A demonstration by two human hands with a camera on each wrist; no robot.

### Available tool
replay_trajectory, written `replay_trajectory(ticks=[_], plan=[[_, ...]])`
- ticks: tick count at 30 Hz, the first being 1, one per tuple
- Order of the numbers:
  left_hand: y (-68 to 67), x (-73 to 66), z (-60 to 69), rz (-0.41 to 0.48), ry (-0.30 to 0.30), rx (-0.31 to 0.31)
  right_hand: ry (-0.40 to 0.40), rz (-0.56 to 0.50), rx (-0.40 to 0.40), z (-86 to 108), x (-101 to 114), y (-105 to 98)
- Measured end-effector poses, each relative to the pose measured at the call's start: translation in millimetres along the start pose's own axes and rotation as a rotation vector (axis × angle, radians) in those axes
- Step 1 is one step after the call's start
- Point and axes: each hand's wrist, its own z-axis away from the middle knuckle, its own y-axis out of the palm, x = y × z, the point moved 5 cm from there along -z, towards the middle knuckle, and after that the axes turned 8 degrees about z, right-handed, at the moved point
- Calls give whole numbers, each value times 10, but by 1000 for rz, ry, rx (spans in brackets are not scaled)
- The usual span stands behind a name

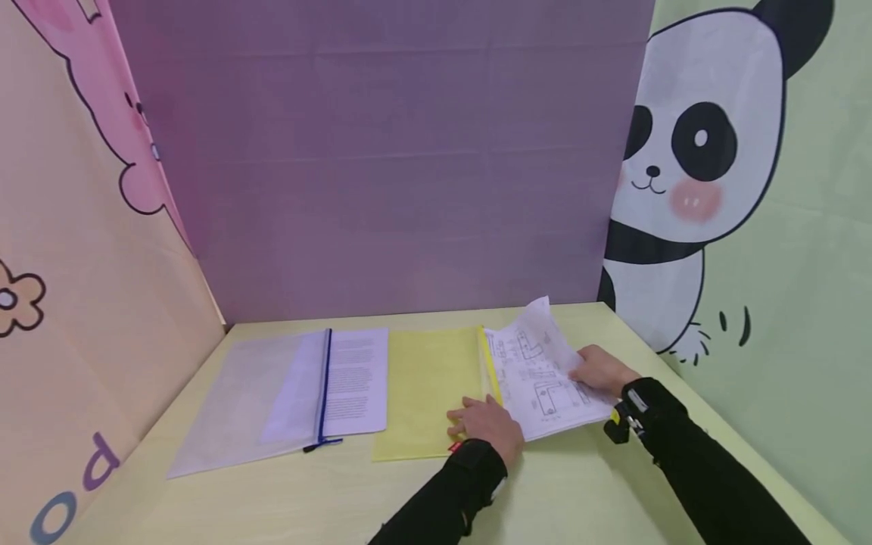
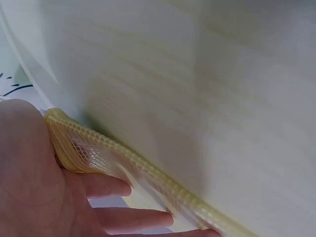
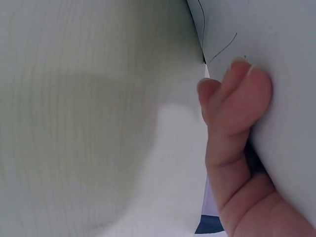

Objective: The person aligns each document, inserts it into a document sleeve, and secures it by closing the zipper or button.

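Sheets printed with line drawings lie at the right, partly within the mouth of a yellow zip pouch, the upper sheet lifted and bent. My right hand grips their right side; in the right wrist view its curled fingers press against the white paper. My left hand rests at the pouch's lower right, fingers spread. In the left wrist view that hand has nearly straight fingers along the mesh pouch's yellow edge. Its fingertips are partly hidden there.
On the left of the table lies a clear pouch with a dark blue zip, partly covering a printed white sheet. A purple panel stands behind, with patterned side walls.
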Motion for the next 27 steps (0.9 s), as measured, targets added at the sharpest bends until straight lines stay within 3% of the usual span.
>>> replay_trajectory(ticks=[6,10,16,20,24,27], plan=[[7,8,1,11,-10,-14,-24,27,-14,33,-27,-58],[7,7,12,21,-26,-23,-37,-10,-21,23,-46,-53],[5,-6,33,-20,7,5,-17,-80,-3,-18,18,31],[-5,1,17,32,10,1,-15,-95,-6,-23,68,68],[-18,2,16,49,7,2,-8,-126,21,-16,93,121],[-16,-10,21,1,17,6,3,-169,59,-36,88,184]])
